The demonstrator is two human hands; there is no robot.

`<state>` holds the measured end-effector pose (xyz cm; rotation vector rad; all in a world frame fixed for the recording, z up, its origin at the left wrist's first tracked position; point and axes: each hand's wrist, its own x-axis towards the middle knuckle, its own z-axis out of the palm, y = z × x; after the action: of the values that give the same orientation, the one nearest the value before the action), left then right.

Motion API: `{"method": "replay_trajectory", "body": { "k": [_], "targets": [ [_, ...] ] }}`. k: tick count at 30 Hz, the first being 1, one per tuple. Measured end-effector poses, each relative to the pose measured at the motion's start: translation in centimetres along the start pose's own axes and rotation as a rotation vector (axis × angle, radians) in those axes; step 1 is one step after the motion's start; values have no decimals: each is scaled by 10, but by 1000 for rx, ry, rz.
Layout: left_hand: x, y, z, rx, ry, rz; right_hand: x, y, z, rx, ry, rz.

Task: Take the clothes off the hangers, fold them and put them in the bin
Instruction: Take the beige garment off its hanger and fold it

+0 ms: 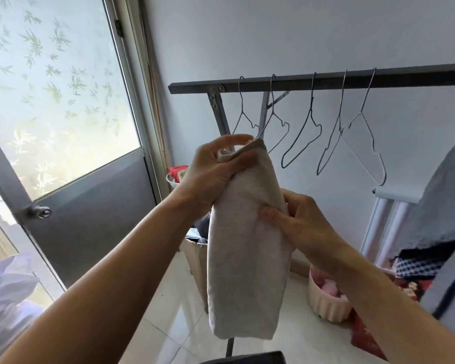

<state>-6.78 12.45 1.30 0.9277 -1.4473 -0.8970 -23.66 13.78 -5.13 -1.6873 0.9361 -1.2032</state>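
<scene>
Head view: at frame centre a folded beige cloth [243,264] hangs long and narrow. The left hand [216,169] grips its top end, fingers curled round the bunched fabric. The right hand [302,222] pinches its right edge halfway down, thumb on the front. Behind, five bare wire hangers [312,101] hang on a dark rail [326,81] across the upper right. A grey garment [441,206] hangs at the right edge. A pink tub [326,306] sits lower right.
</scene>
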Motion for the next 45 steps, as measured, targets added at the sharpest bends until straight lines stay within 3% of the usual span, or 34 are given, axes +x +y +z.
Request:
{"method": "replay_trajectory", "body": {
  "k": [3, 6, 8, 11, 14, 20, 23, 25, 29, 33, 36, 39, 43, 45],
  "targets": [
    [7, 0, -8, 64, 132, 64, 1, -1, -2, 40, -20, 61],
    [12, -8, -20, -171, 219, -43, 3, -6, -5, 190, -44, 136],
    [3, -21, -25, -378, 49, -219, 3, -10, -7, 324, -52, 198],
    [-32, -54, -19, -419, -285, -380, 4, -12, -11, 437, -57, 251],
    [-61, -76, -12, -393, -347, -417, 5, -11, -13, 463, -62, 297],
    [-72, -84, -5, -295, -100, -383, 5, -4, -14, 476, -54, 415],
    [-71, -84, -2, -251, 13, -345, 0, 9, -13, 335, -69, 402],
    [-69, -83, -3, -255, 45, -334, -3, 19, -10, 239, 6, 385],
    [-68, -82, 1, -200, 142, -304, -5, 24, -4, 302, 157, 259],
    [-67, -83, 6, -59, 295, -191, -6, 20, -3, 272, 151, 208],
    [-67, -81, 3, 200, 401, -62, -8, 17, -7, 163, 112, 171],
    [-63, -82, -6, 353, 364, 63, -8, 14, -6, -4, 129, 100],
    [-60, -79, -12, 95, 293, 52, -4, 13, -10, -142, 161, 42],
    [-60, -75, -10, 50, 326, 42, -4, 12, -14, -38, 123, 54]
  ]
}}
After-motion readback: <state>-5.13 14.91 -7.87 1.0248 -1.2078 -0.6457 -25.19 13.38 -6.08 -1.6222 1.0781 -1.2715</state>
